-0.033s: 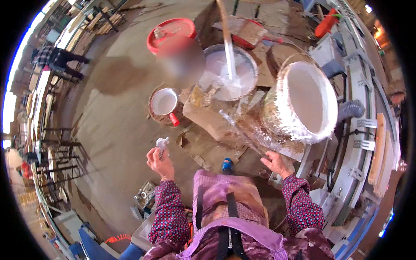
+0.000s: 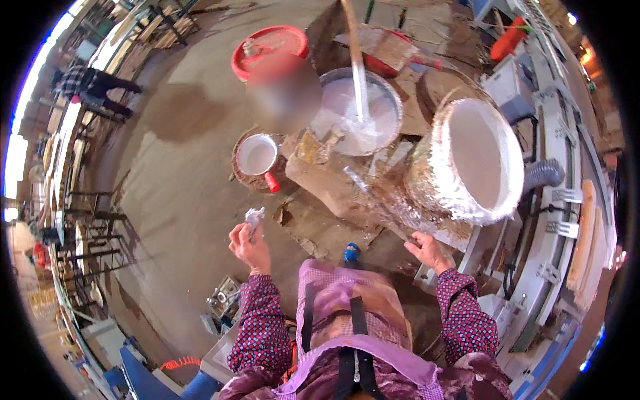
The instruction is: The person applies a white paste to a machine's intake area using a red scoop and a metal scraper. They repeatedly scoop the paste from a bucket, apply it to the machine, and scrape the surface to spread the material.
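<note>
Between the fingertips of my raised left hand (image 2: 249,249) is a crumpled white wad (image 2: 255,217), perhaps paper or cloth. My right hand (image 2: 429,253) is closed round the near end of a thin stick (image 2: 383,209). The stick slants away to the left, and its far tip is whitish. Beyond it stands a large bucket (image 2: 483,157), thickly crusted with white, with pale liquid inside. A wide tub (image 2: 380,107) of whitish liquid lies farther off, with a long pole (image 2: 360,87) upright in it. A small white pot (image 2: 257,155) with a red handle sits left of the tub.
A red-rimmed drum (image 2: 280,41) stands at the back, beside a blurred patch. Stained cardboard (image 2: 327,183) covers floor near the tub. Along the right runs a long grey machine (image 2: 553,193) with a ribbed hose (image 2: 543,171). Another person (image 2: 93,87) bends over a bench at far left.
The surroundings have shifted slightly right and down in view. Both hands keep hold of the wad and the stick, nearly unmoved.
</note>
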The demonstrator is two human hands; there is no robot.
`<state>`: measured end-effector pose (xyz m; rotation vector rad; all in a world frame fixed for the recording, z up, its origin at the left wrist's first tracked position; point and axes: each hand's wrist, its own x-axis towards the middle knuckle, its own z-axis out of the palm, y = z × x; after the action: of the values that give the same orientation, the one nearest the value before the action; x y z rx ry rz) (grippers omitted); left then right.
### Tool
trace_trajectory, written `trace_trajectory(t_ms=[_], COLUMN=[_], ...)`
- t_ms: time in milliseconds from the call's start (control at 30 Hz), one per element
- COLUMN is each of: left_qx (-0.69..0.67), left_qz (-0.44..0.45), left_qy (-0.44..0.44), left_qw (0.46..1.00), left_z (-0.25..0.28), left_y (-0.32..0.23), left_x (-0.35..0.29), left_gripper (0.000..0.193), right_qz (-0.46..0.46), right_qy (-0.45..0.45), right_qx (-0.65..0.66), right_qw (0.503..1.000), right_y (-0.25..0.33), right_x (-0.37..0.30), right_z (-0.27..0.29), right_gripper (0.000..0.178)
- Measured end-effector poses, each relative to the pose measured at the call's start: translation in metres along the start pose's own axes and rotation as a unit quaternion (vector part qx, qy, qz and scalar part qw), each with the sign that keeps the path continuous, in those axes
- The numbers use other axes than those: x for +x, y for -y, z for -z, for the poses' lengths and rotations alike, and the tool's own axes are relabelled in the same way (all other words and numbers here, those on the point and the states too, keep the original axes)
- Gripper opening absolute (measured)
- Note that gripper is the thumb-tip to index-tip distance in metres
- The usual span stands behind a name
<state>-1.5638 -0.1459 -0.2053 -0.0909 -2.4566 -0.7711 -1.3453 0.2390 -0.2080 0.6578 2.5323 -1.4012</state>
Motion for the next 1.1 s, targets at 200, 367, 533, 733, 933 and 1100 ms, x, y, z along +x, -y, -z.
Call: trace_trajectory(t_ms=[200,367,533,733,933,1100], left_qx=[0.009,0.017,0.001,-0.007,-0.021,-0.109], left_qz=[-0.036,-0.063,-0.056,-0.045,-0.024,0.054], left_qy=[0.041,0.073,0.145,0.166,0.121,0.038], left_qw=[0.998,0.995,0.988,0.985,0.992,0.992], left_z=[-0.05,-0.126,-0.202,-0.272,-0.28,-0.248], left_y=[0.029,0.089,0.142,0.197,0.222,0.232], left_x=[0.044,0.086,0.108,0.134,0.138,0.128], left_gripper=[0.024,0.025,0.023,0.024,0.028,0.029], right_qz=[-0.012,-0.047,-0.165,-0.198,-0.166,-0.133], right_qy=[-0.024,-0.019,-0.018,-0.01,0.034,0.021], right_qx=[0.013,-0.066,0.031,0.054,0.065,-0.007], right_qw=[1.0,0.997,0.986,0.979,0.983,0.991], right_y=[-0.011,0.039,0.101,0.136,0.182,0.129], right_x=[0.026,0.003,-0.021,0.007,0.066,0.183], right_z=[-0.013,-0.031,-0.088,-0.177,-0.221,-0.324], right_gripper=[0.029,0.025,0.022,0.019,0.021,0.027])
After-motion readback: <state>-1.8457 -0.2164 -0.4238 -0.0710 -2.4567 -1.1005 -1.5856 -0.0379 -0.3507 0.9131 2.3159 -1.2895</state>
